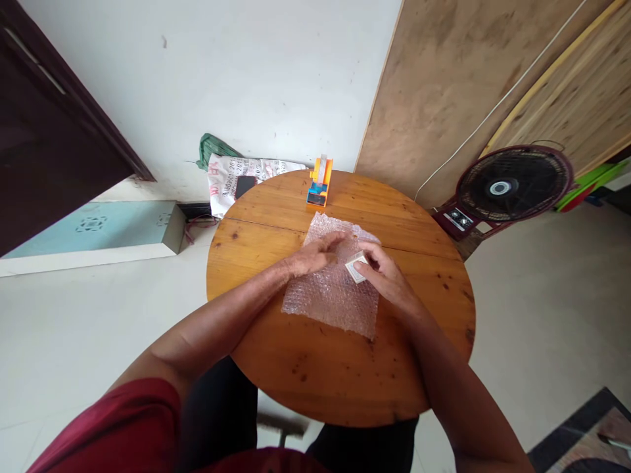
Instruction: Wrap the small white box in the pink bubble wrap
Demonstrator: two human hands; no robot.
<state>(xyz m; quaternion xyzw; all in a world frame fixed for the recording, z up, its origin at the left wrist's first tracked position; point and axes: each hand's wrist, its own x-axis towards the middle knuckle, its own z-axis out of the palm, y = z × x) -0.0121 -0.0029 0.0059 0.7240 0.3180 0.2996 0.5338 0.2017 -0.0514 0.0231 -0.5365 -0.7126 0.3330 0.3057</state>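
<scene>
A sheet of bubble wrap lies spread on the round wooden table. My right hand grips a small white box between thumb and fingers, over the sheet's right part. On the left half of the sheet rests my left hand, its fingers stretched out and apart, with nothing in them. A gap separates it from the box. Beyond the sheet's far edge stands an orange and blue tape dispenser with a roll of clear tape.
Behind the table, a printed white sack and a green bag sit against the wall. A dark phone-like object is by the sack. To the right stands a fan; to the left, a pale blue box-like slab on the floor.
</scene>
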